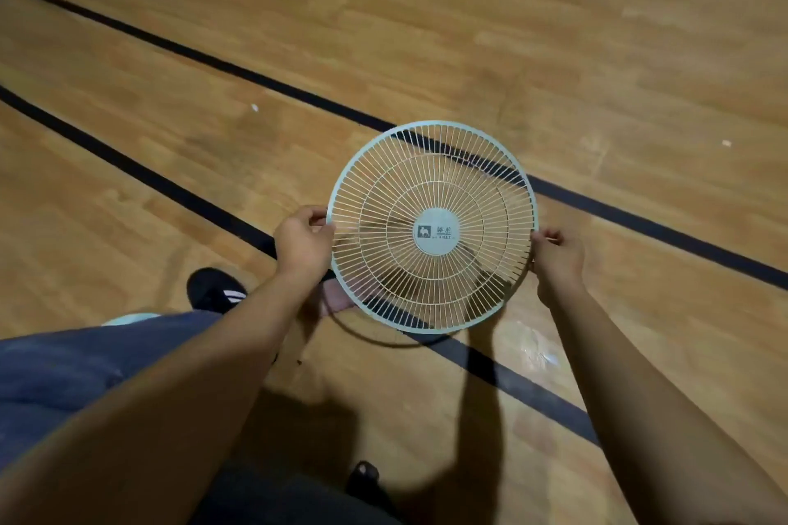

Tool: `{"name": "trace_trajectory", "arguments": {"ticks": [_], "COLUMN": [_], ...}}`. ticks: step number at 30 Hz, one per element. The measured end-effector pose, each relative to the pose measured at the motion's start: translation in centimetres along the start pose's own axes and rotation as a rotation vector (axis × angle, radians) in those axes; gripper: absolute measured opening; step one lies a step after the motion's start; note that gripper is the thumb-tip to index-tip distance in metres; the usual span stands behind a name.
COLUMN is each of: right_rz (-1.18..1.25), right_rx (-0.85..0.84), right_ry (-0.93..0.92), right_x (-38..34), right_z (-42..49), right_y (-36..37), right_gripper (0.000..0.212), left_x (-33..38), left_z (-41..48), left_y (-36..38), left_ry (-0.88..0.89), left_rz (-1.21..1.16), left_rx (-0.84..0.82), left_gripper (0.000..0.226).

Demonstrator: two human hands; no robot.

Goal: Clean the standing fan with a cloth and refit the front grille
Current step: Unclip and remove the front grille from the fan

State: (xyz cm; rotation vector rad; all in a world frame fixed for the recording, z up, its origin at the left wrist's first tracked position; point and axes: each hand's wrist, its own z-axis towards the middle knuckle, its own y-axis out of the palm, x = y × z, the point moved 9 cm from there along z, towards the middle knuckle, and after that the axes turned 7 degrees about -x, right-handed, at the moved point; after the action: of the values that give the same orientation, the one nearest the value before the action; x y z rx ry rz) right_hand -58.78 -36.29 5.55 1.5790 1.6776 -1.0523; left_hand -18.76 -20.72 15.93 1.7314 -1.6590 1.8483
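- I hold the front grille (433, 226) of a fan out in front of me, above a wooden floor (554, 34), its face turned up toward me.
- My left hand (303, 245) is closed around the grille's left rim, thumb on top and fingers curled beneath.
- My right hand (554, 258) clasps the opposite rim, fingertips pinching the pale outer ring.
- The round hub badge (436, 231) sits at the centre of the wire spokes; its printed lettering is too small to read.
- Two black floor lines (213, 55) run diagonally under the grille.
- A dark shoe (213, 290) with white stripes shows beside my left forearm.
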Motion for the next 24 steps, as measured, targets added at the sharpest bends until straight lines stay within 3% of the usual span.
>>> {"name": "trace_trajectory", "arguments": {"ticks": [6,13,17,21,24], "right_rz": [-0.106,-0.207,-0.296,-0.364,-0.378], "right_rx": [0.057,0.098,0.127,0.136,0.138], "right_ry": [0.12,0.225,0.263,0.286,0.3], "right_x": [8.1,15.2,18.0,20.3,21.5], "right_z": [0.9,1.2,0.9,0.5,0.2], "right_y": [-2.9,-5.7,-7.4,-8.8,-10.0], "right_gripper": [0.017,0.015,0.014,0.009,0.008], "left_x": [-6.3,-11.8,-14.6,-15.3,-16.3], "left_z": [-1.1,-2.8,-4.1,-5.6,-7.6], "left_y": [6.6,11.7,14.0,15.4,17.5], "left_ry": [-0.182,-0.319,-0.496,-0.574,-0.673], "left_rz": [0.097,0.212,0.184,0.138,-0.026], "left_rx": [-0.265,-0.433,-0.533,-0.608,-0.712], "left_gripper": [0.021,0.03,0.014,0.021,0.017]}}
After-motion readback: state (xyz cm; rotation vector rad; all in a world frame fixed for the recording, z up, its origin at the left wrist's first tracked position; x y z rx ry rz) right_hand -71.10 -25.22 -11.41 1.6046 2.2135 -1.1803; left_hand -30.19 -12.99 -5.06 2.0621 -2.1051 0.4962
